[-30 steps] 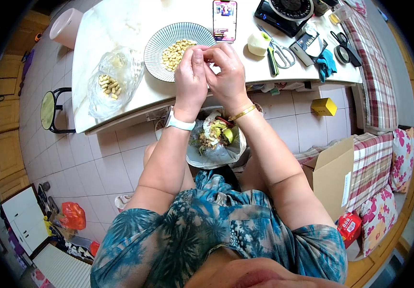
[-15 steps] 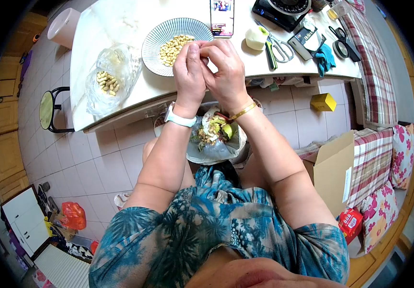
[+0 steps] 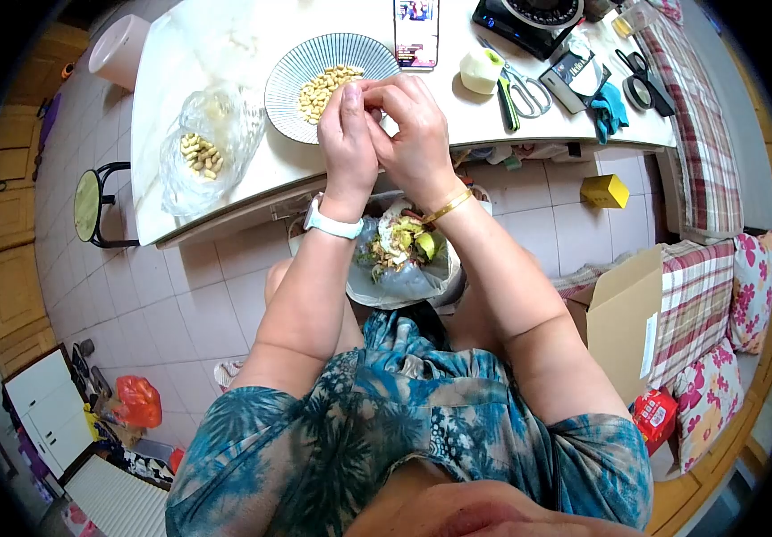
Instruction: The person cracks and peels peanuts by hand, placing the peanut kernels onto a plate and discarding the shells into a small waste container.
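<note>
My left hand (image 3: pixel 350 143) and my right hand (image 3: pixel 413 134) meet at the fingertips over the near rim of a striped plate (image 3: pixel 286 85). Both have their fingers closed in a pinch; whatever lies between them is hidden. Pale peeled kernels (image 3: pixel 322 92) are heaped on the plate. To the left lies a clear plastic bag (image 3: pixel 225 170) with unpeeled peanuts (image 3: pixel 200 156) in it. Below my wrists stands a lined bin (image 3: pixel 404 291) holding peels and scraps.
A phone (image 3: pixel 415 36) lies behind the plate. Right of it are a peeled fruit (image 3: pixel 480 71), scissors (image 3: pixel 529 94), a green-handled peeler (image 3: pixel 507 106), a teal cloth (image 3: pixel 610 112) and a black appliance (image 3: pixel 520 27). A cardboard box (image 3: pixel 619 327) stands at the right.
Both hands have shifted slightly left, with fingertips still together. The table and its items appear a little higher in view than a second ago.
</note>
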The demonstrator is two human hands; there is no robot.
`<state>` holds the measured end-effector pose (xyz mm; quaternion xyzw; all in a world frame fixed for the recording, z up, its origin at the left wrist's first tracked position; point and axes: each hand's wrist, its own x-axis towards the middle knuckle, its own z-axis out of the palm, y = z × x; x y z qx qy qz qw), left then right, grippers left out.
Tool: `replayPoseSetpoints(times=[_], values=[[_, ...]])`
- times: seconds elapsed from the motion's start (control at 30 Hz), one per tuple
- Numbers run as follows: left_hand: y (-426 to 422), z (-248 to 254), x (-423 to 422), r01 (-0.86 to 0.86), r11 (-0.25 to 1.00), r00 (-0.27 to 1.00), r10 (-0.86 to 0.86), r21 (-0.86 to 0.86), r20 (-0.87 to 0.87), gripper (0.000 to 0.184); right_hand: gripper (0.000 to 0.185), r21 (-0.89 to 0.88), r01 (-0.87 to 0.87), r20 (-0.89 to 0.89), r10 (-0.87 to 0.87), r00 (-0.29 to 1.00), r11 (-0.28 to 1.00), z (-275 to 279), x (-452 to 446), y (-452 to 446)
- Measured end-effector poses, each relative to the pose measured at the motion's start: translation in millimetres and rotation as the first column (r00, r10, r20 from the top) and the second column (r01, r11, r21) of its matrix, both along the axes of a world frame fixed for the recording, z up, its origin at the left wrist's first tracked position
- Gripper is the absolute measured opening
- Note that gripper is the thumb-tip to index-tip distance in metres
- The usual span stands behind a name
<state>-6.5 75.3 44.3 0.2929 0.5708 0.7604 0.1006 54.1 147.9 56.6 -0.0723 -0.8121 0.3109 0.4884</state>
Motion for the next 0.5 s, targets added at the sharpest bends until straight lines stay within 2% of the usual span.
replayPoseSetpoints(times=[0.2,0.47,0.5], values=[[1.5,0.2,-0.6,0.007,1.000,1.000,-0.007,-0.015,-0.018,0.044,0.014,-0.044,-0.009,0.017,0.010,1.000,0.999,0.1,0.5,0.2],[-2.1,0.3,2.2,0.007,1.000,0.999,-0.007,-0.023,-0.037,0.044,0.015,0.004,-0.003,0.011,0.003,1.000,1.000,-0.7,3.7,0.9],[-5.1,0.6,1.6,0.034,0.997,0.999,-0.037,-0.068,-0.035,0.045,0.015,0.004,-0.003,0.010,0.003,1.000,1.000,-0.4,4.5,0.4]])
